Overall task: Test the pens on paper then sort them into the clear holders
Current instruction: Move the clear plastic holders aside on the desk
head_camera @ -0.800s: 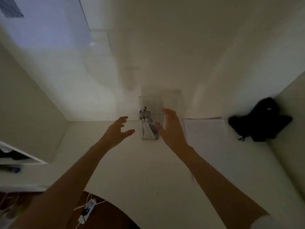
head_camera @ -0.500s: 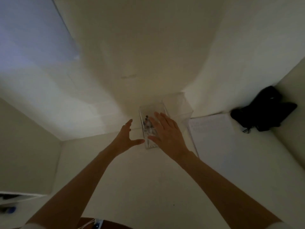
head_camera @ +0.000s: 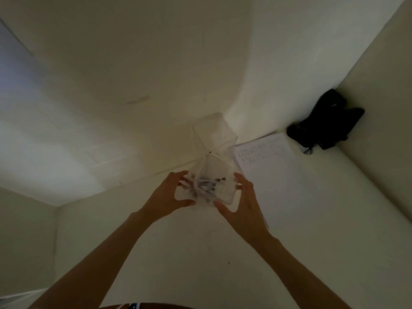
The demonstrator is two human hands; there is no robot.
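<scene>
A clear holder [head_camera: 223, 172] with several dark-capped pens [head_camera: 206, 186] inside is tilted toward me over the white desk [head_camera: 200, 253]. My left hand [head_camera: 166, 198] grips its left side, fingers on the wall and thumb under the near edge. My right hand [head_camera: 244, 207] grips its right side, thumb at the near corner. A second clear holder [head_camera: 215, 132] stands behind it against the wall and looks empty. A sheet of paper [head_camera: 267, 153] with faint marks lies to the right.
A black object [head_camera: 326, 122] with a cord sits in the far right corner of the desk. Walls close the desk in at the back, left and right. The scene is dim.
Both hands have closed in on the holder with pens. It has come off its upright stand by the wall, nearer to me, and now tilts. The camera has tipped downward.
</scene>
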